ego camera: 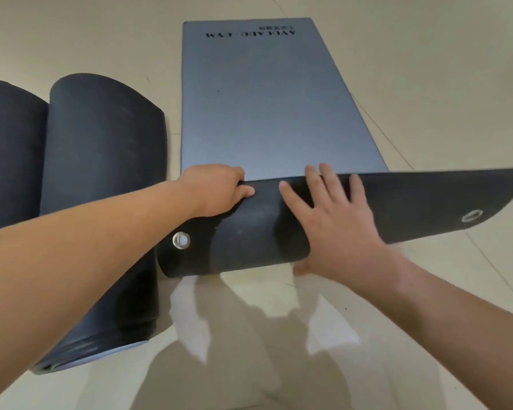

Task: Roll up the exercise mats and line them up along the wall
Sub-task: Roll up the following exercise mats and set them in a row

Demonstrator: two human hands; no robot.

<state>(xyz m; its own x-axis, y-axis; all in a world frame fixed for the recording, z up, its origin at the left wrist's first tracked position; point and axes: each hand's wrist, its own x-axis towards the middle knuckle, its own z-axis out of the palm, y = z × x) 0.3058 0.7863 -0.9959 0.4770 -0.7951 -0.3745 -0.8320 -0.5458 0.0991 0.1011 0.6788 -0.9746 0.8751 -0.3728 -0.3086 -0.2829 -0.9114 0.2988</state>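
A blue-grey exercise mat (258, 99) lies flat on the floor, its printed logo at the far end. Its near end (243, 232) is folded back over itself, showing the dark underside and two metal eyelets. My left hand (216, 189) grips the fold at its left part, fingers curled over the top edge and thumb on the dark side. My right hand (332, 220) lies on the dark flap with fingers spread and straight, thumb tucked under its lower edge. Two rolled dark mats, one (101, 179) and another (9, 149), lie side by side to the left.
Pale tiled floor (427, 84) surrounds the mats. The nearer rolled mat lies close beside the flat mat's left edge. Shadows of my arms fall on the tiles in front of me.
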